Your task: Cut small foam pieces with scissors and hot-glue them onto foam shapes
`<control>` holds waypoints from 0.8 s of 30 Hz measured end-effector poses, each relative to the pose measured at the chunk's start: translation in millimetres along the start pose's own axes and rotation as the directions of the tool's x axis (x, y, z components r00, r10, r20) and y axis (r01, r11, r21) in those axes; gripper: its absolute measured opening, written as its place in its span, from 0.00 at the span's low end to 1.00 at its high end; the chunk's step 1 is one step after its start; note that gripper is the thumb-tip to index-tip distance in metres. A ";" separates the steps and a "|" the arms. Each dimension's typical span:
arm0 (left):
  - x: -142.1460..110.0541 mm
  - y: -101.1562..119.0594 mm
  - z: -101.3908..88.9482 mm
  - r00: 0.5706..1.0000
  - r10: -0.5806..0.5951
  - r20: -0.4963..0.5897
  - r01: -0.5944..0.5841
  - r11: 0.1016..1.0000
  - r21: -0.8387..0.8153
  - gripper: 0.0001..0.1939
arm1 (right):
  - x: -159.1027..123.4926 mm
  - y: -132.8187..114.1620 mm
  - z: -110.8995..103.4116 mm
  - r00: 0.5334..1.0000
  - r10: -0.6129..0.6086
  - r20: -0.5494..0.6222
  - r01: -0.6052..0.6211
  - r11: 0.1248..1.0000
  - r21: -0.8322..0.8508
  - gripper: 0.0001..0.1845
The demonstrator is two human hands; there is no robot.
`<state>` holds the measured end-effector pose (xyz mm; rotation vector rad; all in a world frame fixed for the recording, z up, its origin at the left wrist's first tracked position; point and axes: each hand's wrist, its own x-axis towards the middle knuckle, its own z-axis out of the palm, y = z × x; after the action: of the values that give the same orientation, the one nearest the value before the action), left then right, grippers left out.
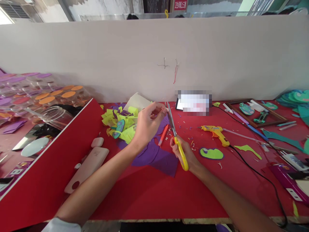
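So we looked to be at the snipping stage, trimming something really small. Our left hand (pixel 150 121) had its thumb and forefinger drawn together in a narrow pinch, on what looked like a tiny whitish piece (pixel 166 110), though it was too small and half covered to say what it was. Our right hand (pixel 183 149) held the steel scissors with long yellow plastic handles (pixel 180 153), blades pointing up and away from us, tips right beside the left fingertips. Couldn't tell how far the blades were parted, or whether they touched the piece.

Below and between the hands we had flat purple craft sheets (pixel 166 162), a slim orange-red stick (pixel 163 134) lying near the blades, and little loose clippings around it, which fit with fine cutting. Beyond the left hand and off to its left sat a crumpled heap of lime-green offcuts (pixel 130 132). Just right of the right hand lay a rounded lime-green cutout with a purple edge (pixel 212 153), with a yellow glue gun (pixel 216 132) a bit beyond it.

Our take: the next move called for a steady pinch, fingertips well clear of the steel, and a short, light snip using just the blade tips.
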<state>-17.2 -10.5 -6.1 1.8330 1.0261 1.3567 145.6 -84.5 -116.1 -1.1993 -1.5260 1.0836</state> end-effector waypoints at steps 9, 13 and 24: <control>-2.9 1.0 4.5 1.000 0.004 0.002 -0.004 0.999 0.054 0.08 | -1.9 7.0 0.9 1.000 0.009 -0.004 -0.009 1.000 0.008 0.29; -5.5 3.5 6.7 1.000 0.001 0.018 -0.002 0.998 0.055 0.09 | -1.7 13.0 1.8 1.000 -0.018 -0.001 0.018 0.999 0.030 0.30; -7.2 0.9 7.8 0.999 -0.010 0.036 0.008 0.999 0.039 0.10 | -0.3 12.8 0.5 0.999 -0.035 -0.009 0.035 0.999 0.000 0.31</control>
<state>-10.7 -17.5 -10.8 1.8724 1.0482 1.3022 147.8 -82.9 -128.6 -1.1715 -1.5345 1.0545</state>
